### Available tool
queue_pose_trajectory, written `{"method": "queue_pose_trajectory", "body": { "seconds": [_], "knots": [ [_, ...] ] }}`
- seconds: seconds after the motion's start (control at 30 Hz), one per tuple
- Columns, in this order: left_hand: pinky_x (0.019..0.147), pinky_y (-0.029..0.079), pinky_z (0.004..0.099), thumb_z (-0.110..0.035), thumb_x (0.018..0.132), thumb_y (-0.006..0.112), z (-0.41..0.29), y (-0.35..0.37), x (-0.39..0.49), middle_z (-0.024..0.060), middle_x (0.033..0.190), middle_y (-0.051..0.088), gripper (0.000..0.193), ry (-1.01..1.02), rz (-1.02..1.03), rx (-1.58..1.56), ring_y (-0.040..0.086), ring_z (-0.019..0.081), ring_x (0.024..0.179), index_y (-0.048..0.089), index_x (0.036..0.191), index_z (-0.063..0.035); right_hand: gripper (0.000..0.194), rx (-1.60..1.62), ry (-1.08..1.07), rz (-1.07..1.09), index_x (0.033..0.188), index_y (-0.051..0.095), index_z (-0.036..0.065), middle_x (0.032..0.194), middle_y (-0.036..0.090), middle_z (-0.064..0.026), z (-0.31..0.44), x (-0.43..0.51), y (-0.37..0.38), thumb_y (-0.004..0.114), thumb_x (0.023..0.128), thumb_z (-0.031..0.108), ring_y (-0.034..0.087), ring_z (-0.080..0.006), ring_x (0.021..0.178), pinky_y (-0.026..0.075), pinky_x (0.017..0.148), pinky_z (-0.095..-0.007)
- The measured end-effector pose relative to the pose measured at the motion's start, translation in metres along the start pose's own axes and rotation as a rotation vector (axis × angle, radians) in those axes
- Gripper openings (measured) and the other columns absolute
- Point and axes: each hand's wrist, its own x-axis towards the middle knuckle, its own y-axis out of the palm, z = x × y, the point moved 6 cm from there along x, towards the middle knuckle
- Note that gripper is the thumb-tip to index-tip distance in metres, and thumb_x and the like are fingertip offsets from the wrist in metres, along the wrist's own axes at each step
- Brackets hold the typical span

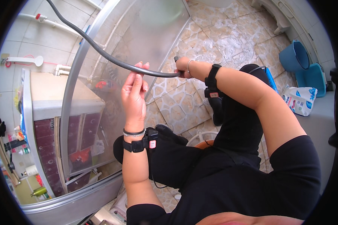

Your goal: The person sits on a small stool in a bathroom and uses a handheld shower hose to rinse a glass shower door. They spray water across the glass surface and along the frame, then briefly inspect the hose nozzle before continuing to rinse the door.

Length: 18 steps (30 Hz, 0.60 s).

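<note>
A dark grey hose comes in from the upper left and bends across in front of me. My left hand holds it from below, its fingertips behind the hose and the thumb at its lower side. Farther right, my right hand is closed around the hose near its end. A short dark tip sticks up past the right fingers; whether it is the hose's own end or a fitting is hidden by the hand. White suds lie on the patterned tile floor beyond my hands.
A framed clear shower partition stands left, close to the hose. Behind it is a cabinet. Blue buckets and a printed plastic pack are at right. An orange container is between my legs.
</note>
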Motion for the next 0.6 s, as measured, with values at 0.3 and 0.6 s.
{"method": "queue_pose_trajectory", "body": {
  "seconds": [0.3, 0.6],
  "knots": [
    [0.066, 0.040, 0.0195, -0.013, 0.100, 0.054, -0.010, -0.026, -0.025, 0.0151, 0.116, 0.068, 0.033, 0.036, -0.016, 0.078, 0.042, 0.0063, 0.069, 0.058, 0.128, 0.0035, 0.012, -0.341, 0.165, 0.160, 0.083, 0.053, 0.007, 0.069, 0.051, -0.0016, -0.063, -0.026, 0.039, 0.048, 0.091, 0.000, 0.053, -0.0138, 0.056, 0.051, 0.049, -0.0294],
    [0.067, 0.041, 0.0198, -0.015, 0.100, 0.055, -0.018, -0.047, -0.037, 0.0153, 0.114, 0.069, 0.032, 0.040, -0.056, 0.053, 0.043, 0.0066, 0.069, 0.060, 0.127, 0.0026, 0.008, -0.549, 0.273, 0.387, 0.091, 0.054, 0.005, 0.080, 0.057, -0.0043, -0.093, -0.025, 0.063, 0.046, 0.093, 0.002, 0.060, -0.0132, 0.063, 0.055, 0.049, -0.0247]
  ]
}}
